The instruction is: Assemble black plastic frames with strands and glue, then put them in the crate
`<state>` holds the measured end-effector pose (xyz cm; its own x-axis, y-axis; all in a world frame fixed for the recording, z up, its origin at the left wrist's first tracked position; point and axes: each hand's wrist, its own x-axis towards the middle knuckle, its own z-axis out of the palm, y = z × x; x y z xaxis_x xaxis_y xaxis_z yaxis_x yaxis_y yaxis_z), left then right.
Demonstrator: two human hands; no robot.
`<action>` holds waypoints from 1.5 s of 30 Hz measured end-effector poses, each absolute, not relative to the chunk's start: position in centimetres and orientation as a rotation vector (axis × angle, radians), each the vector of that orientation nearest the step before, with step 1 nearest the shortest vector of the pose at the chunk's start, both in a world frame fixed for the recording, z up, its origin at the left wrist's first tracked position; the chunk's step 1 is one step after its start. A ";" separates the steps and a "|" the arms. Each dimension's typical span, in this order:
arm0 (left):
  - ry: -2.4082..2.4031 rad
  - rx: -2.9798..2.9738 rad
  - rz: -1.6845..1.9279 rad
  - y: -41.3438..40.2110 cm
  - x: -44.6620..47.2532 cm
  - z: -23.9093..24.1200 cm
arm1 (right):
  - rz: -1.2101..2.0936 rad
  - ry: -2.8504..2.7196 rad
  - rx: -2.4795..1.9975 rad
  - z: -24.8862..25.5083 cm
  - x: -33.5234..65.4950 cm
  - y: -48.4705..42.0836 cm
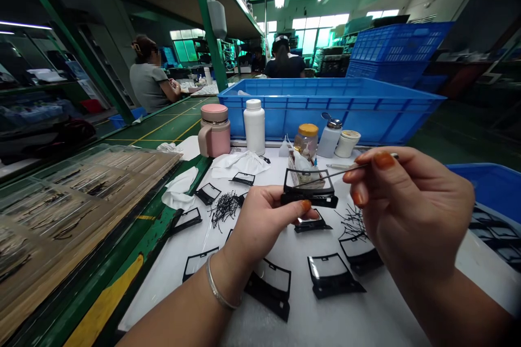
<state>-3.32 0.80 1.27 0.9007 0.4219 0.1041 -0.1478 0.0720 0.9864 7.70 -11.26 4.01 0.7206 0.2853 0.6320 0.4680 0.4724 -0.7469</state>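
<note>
- Nearest, two forearms (183, 317) reach in, a silver bracelet (215, 287) around the left wrist.
- The left hand (264, 217) pinches a black frame (311, 199) between thumb and fingers, held up over the white surface (325, 328).
- The right hand (411, 195) pinches a thin metal tool (340, 173), its tip across the frame's window; whether they touch, I cannot tell.
- Similar frames (336, 282) and dark strips (224, 209) lie around below.
- Behind stand a pink mug (218, 138) and a white bottle (254, 127), before a blue crate (280, 114).
</note>
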 end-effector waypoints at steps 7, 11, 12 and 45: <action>0.255 1.382 0.387 1.0 -3.2 1.1 | -0.246 -0.754 -1.081 4.7 8.6 -11.5; 0.253 1.382 0.389 1.0 -3.2 1.0 | -0.280 -0.757 -1.103 4.5 8.7 -11.4; 0.254 1.383 0.388 1.0 -3.2 1.1 | -0.288 -0.760 -1.117 4.4 8.7 -11.4; 0.375 1.272 0.700 2.1 -3.4 1.0 | -0.458 -0.954 -1.605 2.0 13.1 -10.4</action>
